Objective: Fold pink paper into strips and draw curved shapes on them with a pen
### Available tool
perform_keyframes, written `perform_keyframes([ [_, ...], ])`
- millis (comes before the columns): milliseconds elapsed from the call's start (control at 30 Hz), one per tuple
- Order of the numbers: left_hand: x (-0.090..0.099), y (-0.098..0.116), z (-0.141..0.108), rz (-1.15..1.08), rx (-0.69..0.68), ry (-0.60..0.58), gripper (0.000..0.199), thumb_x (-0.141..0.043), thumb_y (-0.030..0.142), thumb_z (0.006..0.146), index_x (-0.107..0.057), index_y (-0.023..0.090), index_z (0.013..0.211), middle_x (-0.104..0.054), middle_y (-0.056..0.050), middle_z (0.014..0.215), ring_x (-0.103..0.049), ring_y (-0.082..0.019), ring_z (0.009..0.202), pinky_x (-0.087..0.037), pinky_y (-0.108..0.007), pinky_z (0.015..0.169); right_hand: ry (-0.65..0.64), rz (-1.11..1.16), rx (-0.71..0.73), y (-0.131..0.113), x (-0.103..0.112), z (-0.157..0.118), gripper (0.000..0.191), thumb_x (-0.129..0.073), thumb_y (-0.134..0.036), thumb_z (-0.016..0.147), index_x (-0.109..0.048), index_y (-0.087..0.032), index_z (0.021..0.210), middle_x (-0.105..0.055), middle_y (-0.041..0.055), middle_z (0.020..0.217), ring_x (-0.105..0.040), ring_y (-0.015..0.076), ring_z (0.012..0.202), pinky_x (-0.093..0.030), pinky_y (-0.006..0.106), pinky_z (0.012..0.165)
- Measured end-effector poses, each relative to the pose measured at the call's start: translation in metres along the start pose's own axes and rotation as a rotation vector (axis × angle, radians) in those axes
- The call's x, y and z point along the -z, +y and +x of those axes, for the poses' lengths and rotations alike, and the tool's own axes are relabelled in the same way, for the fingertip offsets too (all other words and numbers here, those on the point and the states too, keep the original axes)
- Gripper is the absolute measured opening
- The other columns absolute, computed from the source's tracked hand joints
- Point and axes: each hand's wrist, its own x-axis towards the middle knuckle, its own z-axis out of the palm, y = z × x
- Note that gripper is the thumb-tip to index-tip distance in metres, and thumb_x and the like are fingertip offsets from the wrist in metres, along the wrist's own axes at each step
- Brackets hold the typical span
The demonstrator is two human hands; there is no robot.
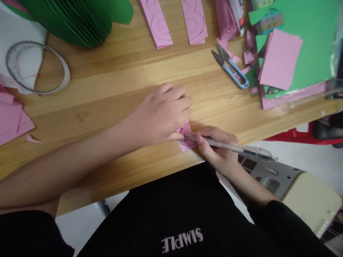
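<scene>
In the head view, my right hand (219, 148) grips a clear-barrelled pen (238, 147) near its tip. The pen's point touches a small pink paper strip (187, 145) at the table's front edge. Dark curved lines show on the strip. My left hand (167, 112) is curled over the far part of this strip, its thumb pressing the paper beside the pen tip. Much of the strip is hidden beneath that hand. Farther back lie two stacks of pink strips (158, 25) (195, 23) with similar curved outlines.
Blue-handled thread snips (233, 69) lie right of centre among paper scraps. Pink rectangles (281, 59) rest on green sheets (318, 43) at the right. A green pleated paper piece (72, 21), a tape loop (65, 76) and pink papers (13, 119) occupy the left.
</scene>
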Motion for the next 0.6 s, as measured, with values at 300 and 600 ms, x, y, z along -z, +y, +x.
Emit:
perform_keyframes([
  [300, -0.0009, 0.0001, -0.0001, 0.063, -0.021, 0.041, 0.046, -0.04, 0.053, 0.096, -0.066, 0.018, 0.084, -0.067, -0.006, 0.094, -0.059, -0.028, 0.1, -0.047, -0.043, 0.087, 0.084, 0.027, 0.01, 0.0075, -0.0047, -0.0024, 0.011, -0.061, -0.026, 0.093, -0.07, -0.02, 0.093, -0.078, 0.0016, 0.086, -0.071, 0.0136, 0.074, -0.057, 0.027, 0.066],
  [600, -0.001, 0.0003, -0.0014, 0.134, -0.054, 0.041, 0.044, -0.046, 0.055, 0.095, -0.064, 0.016, 0.084, -0.067, -0.008, 0.095, -0.059, -0.028, 0.099, -0.048, -0.043, 0.084, 0.179, 0.023, -0.017, 0.0082, -0.0083, -0.0035, 0.01, -0.062, -0.024, 0.092, -0.071, -0.019, 0.089, -0.076, 0.0012, 0.08, -0.069, 0.0124, 0.066, -0.054, 0.025, 0.06],
])
